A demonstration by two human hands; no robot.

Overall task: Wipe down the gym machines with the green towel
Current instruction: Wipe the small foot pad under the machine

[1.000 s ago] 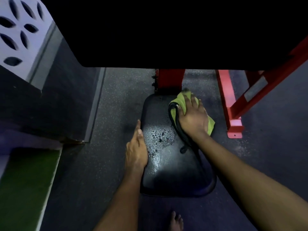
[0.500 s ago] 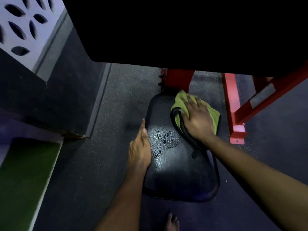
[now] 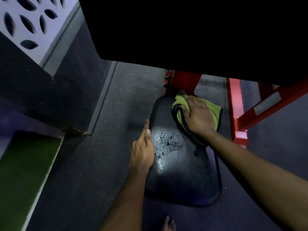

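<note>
Two bare arms reach down over a gym machine. The biggest shape is a broad black backrest pad [image 3: 183, 30], which fills the upper view above and beyond both grips. Beneath everything lies the speckled rubber floor [image 3: 130, 100]. The black seat pad [image 3: 183, 177] sits under both grips, its near end toward the person. A red steel frame [image 3: 237, 114] stands just right of the right grip [image 3: 198, 117] and beyond it. Far to the left of the left grip [image 3: 143, 150] are a strip of green turf [image 3: 23, 172] and, further off, a white wall panel [image 3: 15, 22] with leaf-shaped cutouts.

The right grip lies palm-down with its fingers laid out flat, pressing the green towel [image 3: 213, 110] onto the far right corner of the seat pad. The left grip rests along the pad's left edge, fingers straight and together, thumb on top. A looped black cord [image 3: 183, 125] runs out from under the right grip on its left side. Water droplets [image 3: 166, 140] bead on the pad between the two grips, touching the left thumb. Bare toes [image 3: 168, 224] show on the floor, nearer than the left grip.
</note>
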